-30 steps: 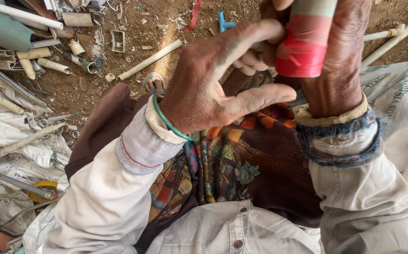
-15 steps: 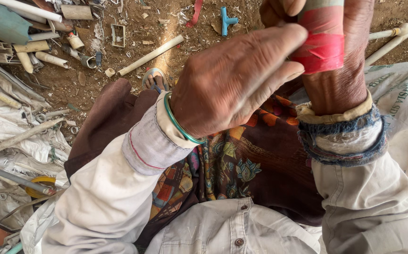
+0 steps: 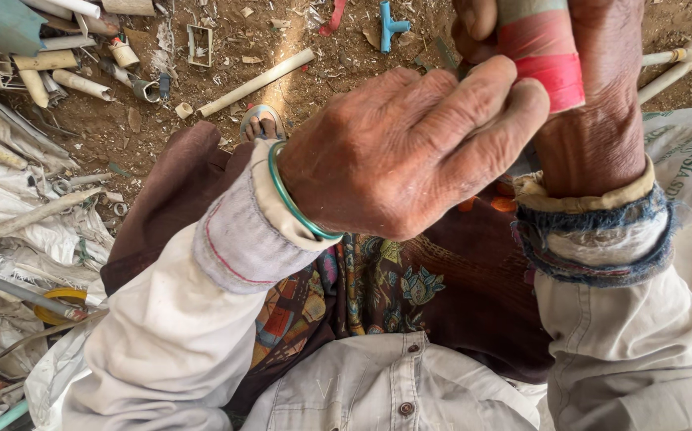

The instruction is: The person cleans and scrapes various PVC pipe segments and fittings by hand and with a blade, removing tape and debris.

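Head view: your right hand [image 3: 593,120] grips a pipe [image 3: 539,48] w/ red tape, upright, at the frame's top edge above your lap. Left hand [image 3: 394,152] pinches the tape's edge, fingers closed. Looks like the peeling step; next needs a firm pull.

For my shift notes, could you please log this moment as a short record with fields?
Setting: dirt ground strewn with pipe offcuts
Right hand: grips a tube wrapped in red tape
Left hand: fingertips against the red tape
Left wrist: green bangle
Ground items: pale pipe piece, blue tee fitting
Left side: white sacks
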